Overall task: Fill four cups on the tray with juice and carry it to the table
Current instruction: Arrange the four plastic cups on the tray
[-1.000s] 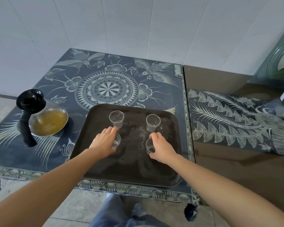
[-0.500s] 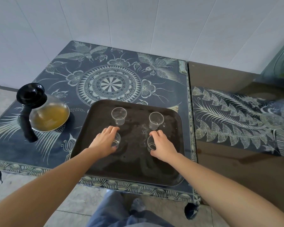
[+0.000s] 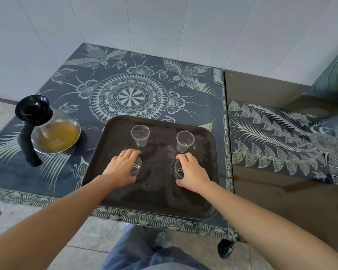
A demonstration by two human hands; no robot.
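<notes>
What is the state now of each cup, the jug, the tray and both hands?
far left cup: upright, empty.
far right cup: upright, empty.
near left cup: upright, looks empty, gripped by left hand.
near right cup: upright, looks empty, gripped by right hand.
jug: upright, partly full of juice, untouched.
tray: flat on patterned table.

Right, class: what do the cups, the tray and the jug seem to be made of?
Cups: clear glass or plastic; the tray shows through them. Tray: dark, matt, scuffed, maybe plastic or metal. Jug: clear glass-like body showing amber liquid; glossy black handle, probably plastic.
</notes>
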